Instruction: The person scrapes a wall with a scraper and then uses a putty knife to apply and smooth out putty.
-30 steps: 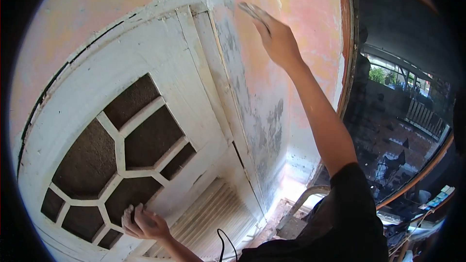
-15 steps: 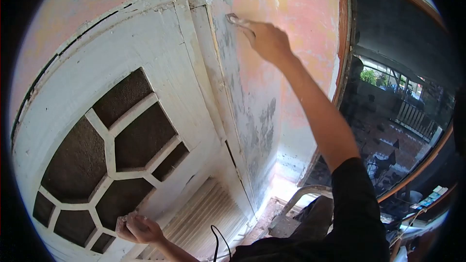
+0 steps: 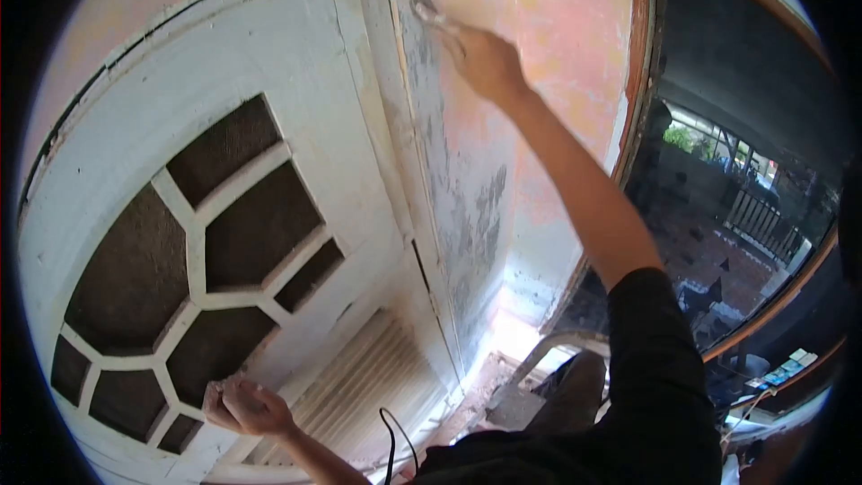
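Your right grip (image 3: pixel 485 63) is closed on a small dark flat piece (image 3: pixel 422 7), at the patchy wall (image 3: pixel 467 189) just right of the door frame (image 3: pixel 409 117). Well below it, your left grip (image 3: pixel 247 406) is curled, its fingers dusty, near the lower dark panes (image 3: pixel 215 350) of the white door (image 3: pixel 332 162); whether it holds anything, you cannot tell. Right of your right grip stands a window (image 3: pixel 745 162) with a brown frame (image 3: pixel 637 63).

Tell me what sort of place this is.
Probably a house being repaired or repainted: the wall has faded pink-and-yellow paint and patchy grey areas, the white door looks worn and smudged, and the wood-framed window has scuffed edges.
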Demonstrator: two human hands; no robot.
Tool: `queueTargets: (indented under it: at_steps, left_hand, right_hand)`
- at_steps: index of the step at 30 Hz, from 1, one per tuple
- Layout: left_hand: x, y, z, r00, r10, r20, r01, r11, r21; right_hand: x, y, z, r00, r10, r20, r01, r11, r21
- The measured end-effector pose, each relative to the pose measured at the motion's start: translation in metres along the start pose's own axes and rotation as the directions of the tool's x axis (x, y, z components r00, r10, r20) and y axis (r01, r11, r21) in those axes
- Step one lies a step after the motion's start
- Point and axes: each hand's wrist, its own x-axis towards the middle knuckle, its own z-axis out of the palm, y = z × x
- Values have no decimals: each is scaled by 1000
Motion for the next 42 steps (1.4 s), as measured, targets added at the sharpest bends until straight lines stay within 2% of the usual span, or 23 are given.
queueTargets:
  at_steps: [2, 3, 5, 6, 8, 12, 13, 14, 17, 18, 20, 23, 24, 26, 27, 29, 31, 33, 35, 36, 38, 41, 42]
  left_hand:
    - [-4, -2, -3, 999, -31, 17, 31, 999, -38]
    - [-5, -2, -2, 997, -82, 5, 82, 993, -84]
    - [-8, -6, -4, 996, -92, 14, 93, 992, -82]
    - [-10, -7, -5, 994, -103, 23, 104, 991, -79]
    - [-14, -9, -4, 991, -128, 30, 130, 987, -98]
    - [-22, -18, -4, 991, -118, 67, 125, 985, -119]
    - [-8, -13, -4, 1000, 13, 23, -10, 991, -132]
    - [-8, -13, -1, 999, 8, 42, -2, 991, -132]
    - [-5, -1, -1, 991, -133, 32, 136, 979, -150]
    - [0, -1, -1, 997, -75, 17, 76, 996, -55]
    - [-4, -1, 5, 997, -82, -8, 82, 996, -27]
    - [-2, -1, 6, 998, -57, -13, 57, 998, 21]
    - [-3, -3, 5, 999, -51, -16, 51, 999, 14]
    - [-4, -9, 3, 1000, 22, 22, -23, 999, 49]
    - [-4, -5, 3, 1000, -13, 14, 13, 1000, 5]
    - [-8, -2, 6, 998, -56, 11, 57, 998, -26]
    - [-7, -2, 5, 996, -85, 8, 85, 995, -58]
    - [-2, 1, 7, 999, -47, -5, 47, 998, 46]
    - [-2, -3, 5, 999, -24, -23, 24, 999, 23]
    - [-1, -3, 8, 1000, -17, -26, 17, 1000, 2]
    - [6, 2, 7, 998, 29, -48, -28, 1000, 9]
    - [5, -1, 4, 998, 63, -16, -62, 997, 57]
    - [4, -3, 4, 997, 70, -16, -69, 996, 55]
  right_hand:
    - [12, 0, -23, 980, 10, 197, 43, 965, -260]
    - [17, 0, -31, 981, 8, 194, 44, 965, -258]
    - [25, 0, -45, 981, -193, -26, 185, 966, -182]
    - [31, -9, -54, 980, -197, -26, 189, 964, -184]
    - [43, -28, -67, 1000, -26, 3, 26, 971, -238]
    - [43, -9, -21, 994, -112, -14, 106, 969, -222]
    - [28, -5, 0, 998, -13, -55, 6, 994, -113]
    - [7, 0, 16, 992, 102, -75, -103, 995, -3]
    - [-68, 17, 32, 971, 224, 77, -223, 975, -20]
    - [-72, 23, 23, 968, 234, 91, -233, 972, -18]
    - [-55, 30, -4, 973, 129, 192, -88, 974, -209]
    - [-6, 0, -41, 1000, 27, -15, -28, 996, -87]
    - [9, -15, -50, 999, 33, -21, -34, 995, -91]
    - [32, -40, -55, 982, -121, -142, 133, 988, 73]
    - [30, -34, -38, 982, -125, -141, 136, 988, 70]
    - [9, -7, 14, 992, 128, -16, -126, 987, 96]
    - [-35, 7, 36, 989, 148, -15, -144, 979, 142]
    - [-51, 6, 20, 986, 163, -41, -153, 969, 193]
    - [-46, 3, -16, 935, 236, 264, -228, 972, -61]
    - [-39, 2, -26, 938, 246, 243, -237, 969, -66]
    - [-20, -1, -36, 997, 55, 44, -56, 998, 23]
    - [21, -14, -39, 989, 15, -146, -11, 999, 31]
    - [22, -18, -33, 988, 22, -150, -17, 999, 33]
